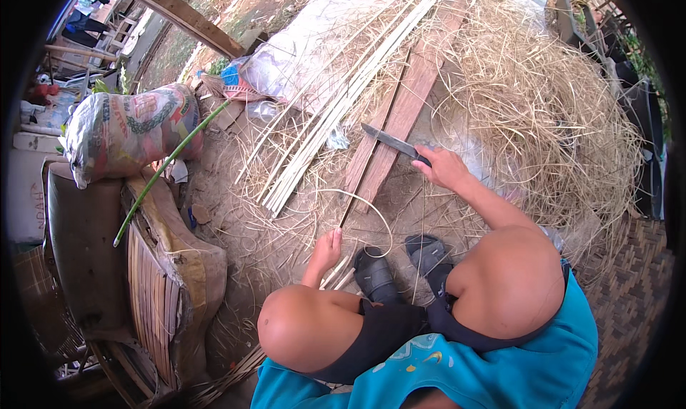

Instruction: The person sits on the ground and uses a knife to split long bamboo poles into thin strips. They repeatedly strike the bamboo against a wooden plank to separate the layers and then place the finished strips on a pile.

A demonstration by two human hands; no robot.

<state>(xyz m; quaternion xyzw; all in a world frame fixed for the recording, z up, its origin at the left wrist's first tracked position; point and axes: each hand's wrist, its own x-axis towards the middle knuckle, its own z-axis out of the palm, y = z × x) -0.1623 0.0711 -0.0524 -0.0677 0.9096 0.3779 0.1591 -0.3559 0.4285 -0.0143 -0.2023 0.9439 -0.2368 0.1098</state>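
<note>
My right hand (444, 167) is closed around the dark handle of a knife (389, 139). Its blade points left and lies across a long brown wooden board (418, 87). A narrow dark strip (348, 212), apparently bamboo, runs lengthwise along the board and passes at the blade. My left hand (327, 250) pinches the near end of that strip, in front of my left knee. Close to the board's near end, a thin pale shaving (386, 227) curls in a loop. Left of the board lies a bundle of long pale split strips (336, 119).
A large heap of straw-coloured shavings (550, 101) spreads at the right. On the left, a stuffed sack (136, 130) rests on a worn chair (175, 266), with a green stalk (168, 162) leaning there. My sandalled feet (377, 273) are on the ground; woven matting (636, 294) lies at right.
</note>
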